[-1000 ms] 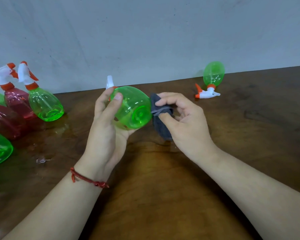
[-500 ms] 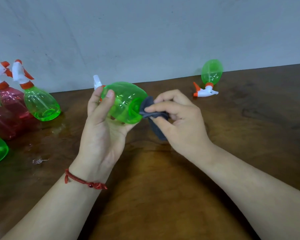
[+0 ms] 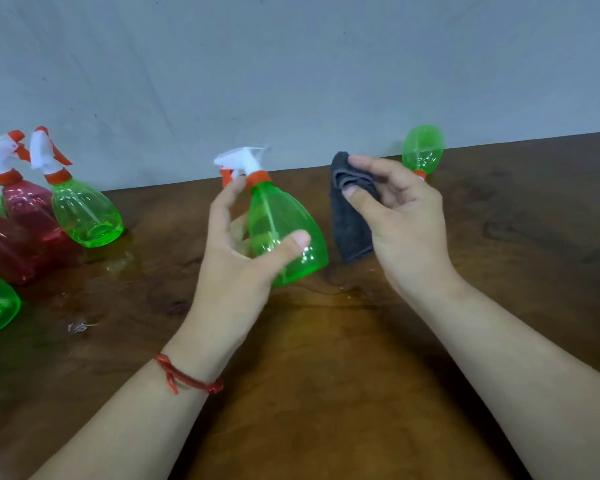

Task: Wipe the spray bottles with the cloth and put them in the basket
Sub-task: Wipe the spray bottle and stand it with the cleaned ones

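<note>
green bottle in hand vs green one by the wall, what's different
The held bottle sits nearly upright in the left hand; the far bottle lies on the table. The held bottle's sprayer shows fully; the far bottle's hides behind the right hand. Both clear green.

A clear green bottle (image 3: 284,230) with a white-and-orange sprayer (image 3: 246,161), a dark grey cloth (image 3: 350,223) to its right, red bottles (image 3: 26,206) to its left.

We're looking at a plain grey-blue wall (image 3: 291,64) across the far side, scuffed and faintly streaked. Below it we have a dark brown wooden worktop (image 3: 326,393), glossy, grain catching soft, even light, with a wet patch (image 3: 120,259) shining at the left.
</note>
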The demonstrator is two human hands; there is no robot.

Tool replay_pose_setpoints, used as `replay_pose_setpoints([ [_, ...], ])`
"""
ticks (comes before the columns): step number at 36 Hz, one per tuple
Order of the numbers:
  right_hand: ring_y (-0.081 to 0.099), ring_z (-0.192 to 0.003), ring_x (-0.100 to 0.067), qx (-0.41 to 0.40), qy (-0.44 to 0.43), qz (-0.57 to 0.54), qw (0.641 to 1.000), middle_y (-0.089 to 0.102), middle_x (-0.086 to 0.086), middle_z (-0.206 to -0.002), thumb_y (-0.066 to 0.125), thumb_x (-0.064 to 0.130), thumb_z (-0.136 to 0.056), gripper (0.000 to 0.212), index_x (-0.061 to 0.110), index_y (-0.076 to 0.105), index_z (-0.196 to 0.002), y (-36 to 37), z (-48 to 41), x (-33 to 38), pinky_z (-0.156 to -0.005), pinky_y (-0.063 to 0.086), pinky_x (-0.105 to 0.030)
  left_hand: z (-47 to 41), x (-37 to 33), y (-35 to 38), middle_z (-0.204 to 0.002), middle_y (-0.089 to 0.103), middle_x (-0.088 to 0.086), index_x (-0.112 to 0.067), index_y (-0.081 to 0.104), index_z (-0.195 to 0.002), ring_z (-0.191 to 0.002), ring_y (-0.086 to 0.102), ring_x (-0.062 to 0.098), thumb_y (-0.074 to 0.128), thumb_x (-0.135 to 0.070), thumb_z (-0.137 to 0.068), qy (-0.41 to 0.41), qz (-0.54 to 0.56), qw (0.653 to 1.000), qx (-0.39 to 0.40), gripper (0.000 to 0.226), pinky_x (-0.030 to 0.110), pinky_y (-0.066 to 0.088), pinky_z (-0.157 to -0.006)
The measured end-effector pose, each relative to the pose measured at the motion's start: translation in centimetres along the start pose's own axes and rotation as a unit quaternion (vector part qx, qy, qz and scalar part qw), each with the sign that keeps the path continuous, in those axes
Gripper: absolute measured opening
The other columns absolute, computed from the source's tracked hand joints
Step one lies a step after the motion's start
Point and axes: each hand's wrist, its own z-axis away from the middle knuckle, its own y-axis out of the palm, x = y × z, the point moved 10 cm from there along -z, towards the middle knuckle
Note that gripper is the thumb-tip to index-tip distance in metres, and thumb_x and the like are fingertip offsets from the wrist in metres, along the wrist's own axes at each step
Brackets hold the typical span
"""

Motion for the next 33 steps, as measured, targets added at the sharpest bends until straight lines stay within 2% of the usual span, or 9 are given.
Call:
replay_pose_setpoints([
  [5,0.072,-0.116,-0.012,0.016,0.018,-0.037,0.999,0.078,0.003,-0.116,0.073,-0.005,-0.095,0.033,0.013,0.070,-0.122,0.4,0.5,0.0,-0.099,0.054,-0.025,0.2,0.4,0.2,-0.127,0.075,-0.003,-0.044,0.043,-0.143,-0.110,0.077,0.024,0.103,-0.036,-0.068,0.013,-0.110,0.994,-0.002,0.096,0.053,0.064,-0.093],
  [11,0.073,-0.109,-0.010,0.050,0.004,-0.023,0.998,0.079,0.006,-0.110,0.070,-0.010,-0.093,0.031,0.010,0.073,-0.116,1.4,1.2,0.5,-0.096,0.054,-0.022,0.1,0.4,0.0,-0.119,0.077,-0.003,-0.035,0.056,-0.131,-0.103,0.078,0.022,0.099,-0.041,-0.066,0.008,-0.129,0.992,-0.004,0.079,0.053,0.065,-0.088],
  [16,0.073,-0.111,-0.015,0.085,0.015,-0.007,0.996,0.079,0.001,-0.113,0.070,-0.010,-0.093,0.031,0.010,0.075,-0.115,2.7,2.2,-0.2,-0.101,0.057,-0.032,0.2,-0.5,0.2,-0.127,0.072,-0.009,-0.032,0.060,-0.134,-0.115,0.074,0.016,0.100,-0.023,-0.072,0.039,-0.134,0.990,-0.002,0.075,0.032,0.061,-0.092],
  [20,0.071,-0.115,-0.017,0.100,-0.011,0.042,0.994,0.077,0.000,-0.116,0.072,-0.012,-0.090,0.033,0.012,0.078,-0.112,2.9,2.3,0.3,-0.104,0.056,-0.038,0.2,-0.7,0.2,-0.130,0.070,-0.016,-0.034,0.055,-0.140,-0.119,0.072,0.012,0.101,-0.031,-0.070,0.050,-0.152,0.987,0.001,0.084,0.029,0.060,-0.096],
  [22,0.072,-0.113,-0.017,0.076,-0.034,0.068,0.994,0.077,0.003,-0.114,0.072,-0.013,-0.088,0.036,0.016,0.079,-0.109,2.3,1.9,1.0,-0.104,0.057,-0.039,0.3,-0.8,0.0,-0.129,0.069,-0.022,-0.035,0.047,-0.147,-0.119,0.071,0.007,0.099,-0.037,-0.066,0.050,-0.164,0.985,-0.007,0.096,0.029,0.059,-0.100],
  [26,0.074,-0.109,-0.015,-0.044,-0.083,0.056,0.994,0.078,-0.004,-0.114,0.073,-0.006,-0.093,0.027,0.009,0.077,-0.114,-1.1,0.4,3.4,-0.099,0.058,-0.035,0.8,-1.0,0.9,-0.131,0.065,-0.025,-0.039,0.032,-0.160,-0.125,0.066,0.006,0.101,-0.030,-0.069,0.066,-0.221,0.973,0.014,0.114,0.029,0.052,-0.106],
  [29,0.072,-0.111,-0.015,-0.081,-0.136,0.133,0.978,0.076,-0.002,-0.115,0.074,-0.003,-0.093,0.028,0.011,0.077,-0.117,-2.6,-0.3,4.9,-0.100,0.058,-0.039,1.3,-1.1,2.0,-0.133,0.063,-0.025,-0.042,0.031,-0.159,-0.127,0.064,0.005,0.100,-0.032,-0.070,0.080,-0.248,0.965,0.042,0.114,0.023,0.051,-0.105],
  [31,0.071,-0.112,-0.015,-0.053,-0.160,0.210,0.963,0.076,0.002,-0.115,0.075,0.000,-0.091,0.029,0.014,0.079,-0.116,-1.6,-0.4,4.8,-0.101,0.057,-0.042,1.6,-1.0,2.6,-0.135,0.064,-0.022,-0.043,0.034,-0.157,-0.126,0.065,0.005,0.099,-0.032,-0.071,0.084,-0.256,0.961,0.056,0.109,0.023,0.051,-0.103],
  [33,0.069,-0.114,-0.013,-0.018,-0.191,0.283,0.940,0.076,0.004,-0.118,0.075,0.000,-0.090,0.030,0.015,0.081,-0.115,0.0,0.0,4.5,-0.103,0.054,-0.035,1.7,-1.0,2.7,-0.134,0.064,-0.022,-0.043,0.039,-0.152,-0.126,0.065,0.004,0.099,-0.033,-0.071,0.087,-0.262,0.960,0.054,0.101,0.021,0.052,-0.102],
])
